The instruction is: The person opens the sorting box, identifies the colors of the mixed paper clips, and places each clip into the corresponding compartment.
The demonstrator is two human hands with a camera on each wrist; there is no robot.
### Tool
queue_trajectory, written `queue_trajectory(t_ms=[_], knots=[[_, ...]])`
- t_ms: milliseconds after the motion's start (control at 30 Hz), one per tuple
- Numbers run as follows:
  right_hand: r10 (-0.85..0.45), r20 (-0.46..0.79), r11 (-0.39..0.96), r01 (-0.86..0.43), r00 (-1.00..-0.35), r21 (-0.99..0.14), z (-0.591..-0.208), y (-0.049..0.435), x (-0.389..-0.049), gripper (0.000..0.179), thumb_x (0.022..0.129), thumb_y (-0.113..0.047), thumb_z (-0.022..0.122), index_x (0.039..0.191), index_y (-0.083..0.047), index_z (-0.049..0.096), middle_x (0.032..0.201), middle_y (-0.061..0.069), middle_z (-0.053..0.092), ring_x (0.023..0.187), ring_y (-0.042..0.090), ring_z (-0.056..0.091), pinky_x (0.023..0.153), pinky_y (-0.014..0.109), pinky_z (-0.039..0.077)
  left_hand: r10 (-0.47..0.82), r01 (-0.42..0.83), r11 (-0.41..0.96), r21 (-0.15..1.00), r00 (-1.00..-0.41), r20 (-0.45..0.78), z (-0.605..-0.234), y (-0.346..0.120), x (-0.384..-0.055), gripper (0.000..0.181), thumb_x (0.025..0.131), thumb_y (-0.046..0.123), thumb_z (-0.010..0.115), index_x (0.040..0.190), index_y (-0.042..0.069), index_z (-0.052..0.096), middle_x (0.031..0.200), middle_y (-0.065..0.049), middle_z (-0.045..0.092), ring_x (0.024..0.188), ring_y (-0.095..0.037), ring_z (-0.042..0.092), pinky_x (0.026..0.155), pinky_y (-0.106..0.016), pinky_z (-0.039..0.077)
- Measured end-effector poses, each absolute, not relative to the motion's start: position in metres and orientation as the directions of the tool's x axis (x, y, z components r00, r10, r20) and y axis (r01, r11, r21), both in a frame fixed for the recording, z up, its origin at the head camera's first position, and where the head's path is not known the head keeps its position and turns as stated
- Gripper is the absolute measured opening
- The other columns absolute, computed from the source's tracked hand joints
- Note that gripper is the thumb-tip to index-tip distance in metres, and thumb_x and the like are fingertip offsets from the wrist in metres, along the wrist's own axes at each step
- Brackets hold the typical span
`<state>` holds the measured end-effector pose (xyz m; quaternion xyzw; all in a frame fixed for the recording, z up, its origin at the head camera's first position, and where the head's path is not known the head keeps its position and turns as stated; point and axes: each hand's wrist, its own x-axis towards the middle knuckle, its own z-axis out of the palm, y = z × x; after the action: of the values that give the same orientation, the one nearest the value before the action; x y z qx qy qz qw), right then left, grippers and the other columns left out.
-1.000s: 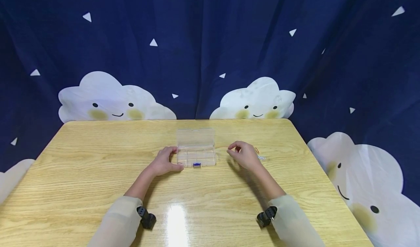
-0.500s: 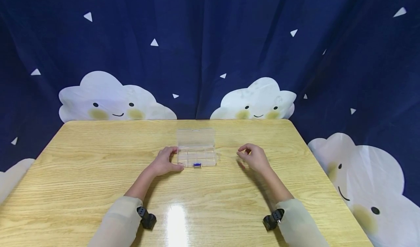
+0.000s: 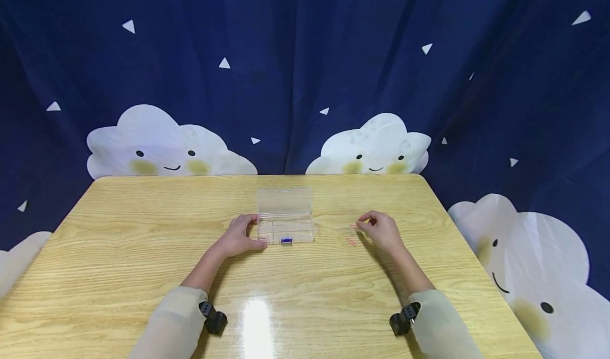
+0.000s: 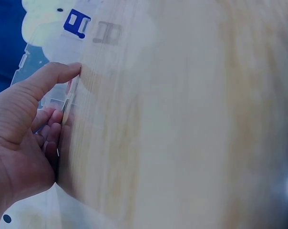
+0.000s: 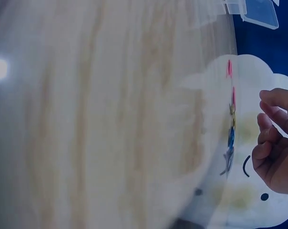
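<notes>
A clear plastic compartment box stands on the table with its lid raised at the back and a blue latch at its front. My left hand holds the box's left side, thumb at the front corner, fingers behind. Something small and red shows near that thumb. My right hand, fingers curled loosely, hovers beside a red paper clip; nothing shows between its fingertips. Another pink paper clip lies nearer me. In the right wrist view several coloured paper clips lie in a line.
The wooden table extends around both hands. Behind it hangs a dark blue curtain with white clouds and triangles. Each wrist bears a black camera, such as the left one.
My right hand has moved right, away from the box; the pink and red clips it covered now show, while clips farther right are hidden behind it. My left hand stays on the box.
</notes>
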<state>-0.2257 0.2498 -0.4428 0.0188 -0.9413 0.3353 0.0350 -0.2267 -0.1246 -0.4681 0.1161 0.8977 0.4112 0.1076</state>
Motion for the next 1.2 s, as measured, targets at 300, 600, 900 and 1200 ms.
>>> queue_trajectory(t_ms=[300,600,900,1200], knots=[[0.058,0.040,0.766,0.019,-0.998,-0.642,-0.447,0.264,-0.227,0.020,0.088,-0.021,0.063,0.097,-0.004,0.068,0.065,0.003,0.054,0.054,0.014,0.043,0.051,0.027,0.036,0.300,0.112,0.634,0.765,-0.948,-0.110,-0.469,-0.125,-0.227,0.081,0.072,0.030,0.080,0.136,0.001,0.040,0.127,-0.016,0.046,0.118,-0.032,0.037,0.101,-0.049,0.033],[0.144,0.046,0.823,0.094,-0.988,-0.560,-0.449,0.277,-0.230,0.021,0.086,-0.025,0.063,0.093,-0.006,0.069,0.074,0.007,0.061,0.065,0.018,0.051,0.056,0.027,0.037,0.298,0.114,0.636,0.763,-0.949,-0.107,-0.468,-0.125,-0.226,0.080,0.073,0.029,0.079,0.136,0.000,0.040,0.127,-0.017,0.046,0.120,-0.033,0.037,0.102,-0.049,0.033],[0.150,0.015,0.844,0.120,-0.989,-0.523,-0.453,0.287,-0.233,0.020,0.083,-0.023,0.061,0.091,-0.007,0.068,0.083,0.010,0.067,0.073,0.022,0.058,0.057,0.027,0.039,0.294,0.121,0.640,0.759,-0.951,-0.097,-0.468,-0.125,-0.226,0.080,0.072,0.029,0.080,0.135,0.000,0.041,0.125,-0.017,0.047,0.118,-0.032,0.038,0.102,-0.049,0.033],[0.149,-0.012,0.853,0.134,-0.989,-0.505,-0.453,0.287,-0.236,0.022,0.085,-0.025,0.062,0.094,-0.006,0.068,0.092,0.014,0.068,0.082,0.026,0.062,0.063,0.032,0.043,0.289,0.112,0.633,0.766,-0.952,-0.100,-0.469,-0.124,-0.227,0.080,0.072,0.028,0.080,0.136,0.001,0.042,0.127,-0.016,0.047,0.121,-0.033,0.037,0.103,-0.049,0.033]])
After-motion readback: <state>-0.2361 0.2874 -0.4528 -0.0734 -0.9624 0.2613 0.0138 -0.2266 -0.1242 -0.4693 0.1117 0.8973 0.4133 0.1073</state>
